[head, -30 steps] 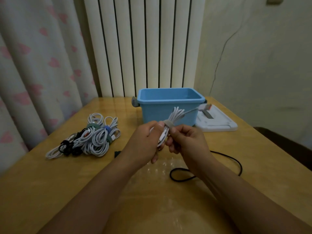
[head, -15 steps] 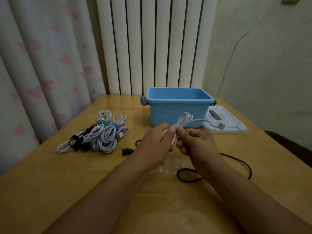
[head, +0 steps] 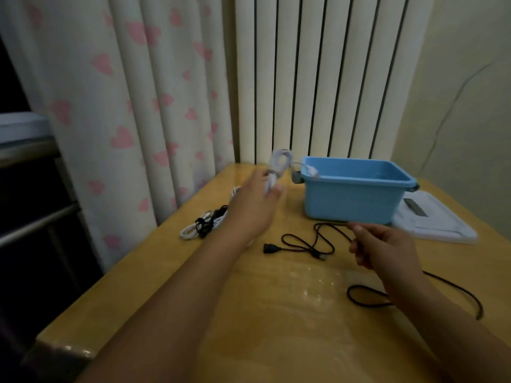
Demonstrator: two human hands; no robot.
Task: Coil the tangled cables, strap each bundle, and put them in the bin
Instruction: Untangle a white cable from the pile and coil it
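My left hand (head: 255,205) grips a strapped white cable bundle (head: 279,167) and holds it up left of the blue bin (head: 356,200), above the pile of coiled cables (head: 206,223). The bundle's loose plug end hangs over the bin's left rim. My right hand (head: 384,248) hovers over the table with fingers loosely curled and nothing in it. A loose black cable (head: 307,246) lies on the table between the hands, another black cable (head: 414,297) near my right forearm.
A white lid (head: 437,223) lies flat right of the bin. The wooden table (head: 276,313) stands against a white radiator (head: 318,78) and a heart-patterned curtain (head: 124,106). A dark metal frame (head: 36,217) stands left of the table.
My right hand let go of the white bundle and drew back to the right. My left hand carried the bundle up and leftward toward the pile. The view swung left.
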